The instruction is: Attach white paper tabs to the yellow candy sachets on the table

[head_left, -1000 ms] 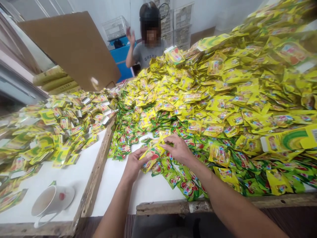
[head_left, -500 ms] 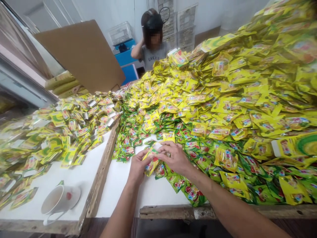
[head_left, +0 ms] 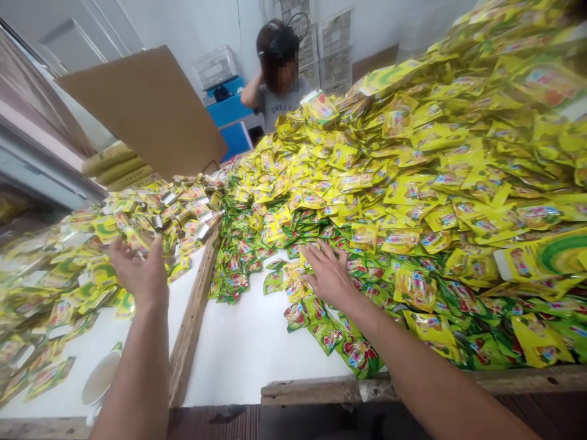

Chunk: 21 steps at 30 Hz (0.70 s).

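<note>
Heaps and hands: the left hand [head_left: 140, 267] is hovering over the small cartons [head_left: 104, 229], while the right hand [head_left: 331, 276] is lying at the sachets [head_left: 326, 335]; I am judging this as a gathering step; the next move is calling for the left fingers to single out one carton without dragging its neighbours.
Left hand: thumb and fingers are standing wide apart; whether a fingertip is touching a carton, I cannot tell.
Right hand: the thumb is standing apart from the forefinger; it seems to be touching a yellow sachet [head_left: 296, 287]; whatever is lying under the palm is hidden.
Sachets: green ones are spreading around the right hand; yellow ones are piling high behind.
Wooden strip [head_left: 198, 315]: it is running between cartons and sachets.
Mug [head_left: 99, 376]: it is standing left of the left forearm, partly covered by it.
Beyond the pile: a co-worker [head_left: 279, 101] is holding one arm up beside the head.
</note>
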Motion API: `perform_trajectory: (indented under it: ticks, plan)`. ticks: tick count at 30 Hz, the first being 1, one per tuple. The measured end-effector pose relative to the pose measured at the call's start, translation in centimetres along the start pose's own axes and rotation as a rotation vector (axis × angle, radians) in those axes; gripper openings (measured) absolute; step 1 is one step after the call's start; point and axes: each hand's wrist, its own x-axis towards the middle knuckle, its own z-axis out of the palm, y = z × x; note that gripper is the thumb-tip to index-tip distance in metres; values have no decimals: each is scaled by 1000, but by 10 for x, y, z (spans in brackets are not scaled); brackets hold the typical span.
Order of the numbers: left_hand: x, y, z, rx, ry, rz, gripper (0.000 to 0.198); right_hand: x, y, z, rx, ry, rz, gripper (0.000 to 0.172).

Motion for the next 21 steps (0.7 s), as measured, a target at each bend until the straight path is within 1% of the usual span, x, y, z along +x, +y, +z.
perform_trajectory:
  ticks: [1,2,3,4,5,6,7,8,10,12,14,15,16,19,20,21]
  plan:
    - [1,3,4,50,45,71,57,2,2,2,-50,-42,-5,48]
    - [-7,6,11,81,-3,100,53,3,3,4,-87,-75,-6,46]
    - [-22,9,19,83,-149,98,45,4,3,5,-111,-95,0,45]
    - [-43,12,30,65,-372,76,34,5,4,5,-123,-101,10,43]
    - [-66,15,42,44,-595,57,30,5,4,5,-122,-91,24,41]
    - [-89,16,54,-8,-733,33,27,5,5,4,-103,-65,35,37]
    - [-108,16,66,-65,-825,-12,24,4,6,3,-65,-29,42,32]
    - [-124,16,76,-103,-872,-46,20,4,6,2,-14,10,49,28]
    - [-140,11,91,-162,-884,-126,14,3,8,1,94,63,94,24]
    - [-142,6,97,-198,-870,-211,15,3,9,1,179,81,190,25]
    - [-140,5,96,-257,-873,-311,23,4,8,1,220,91,271,31]
    - [-139,6,94,-294,-883,-359,28,5,7,1,223,103,269,34]
    - [-140,9,91,-328,-896,-397,34,5,5,1,212,122,237,34]
    - [-150,23,78,-498,-938,-564,46,5,-4,0,176,206,101,30]
    - [-156,28,74,-572,-962,-642,47,5,-7,0,217,214,78,28]
    - [-162,33,71,-647,-989,-724,48,5,-9,0,294,195,79,26]
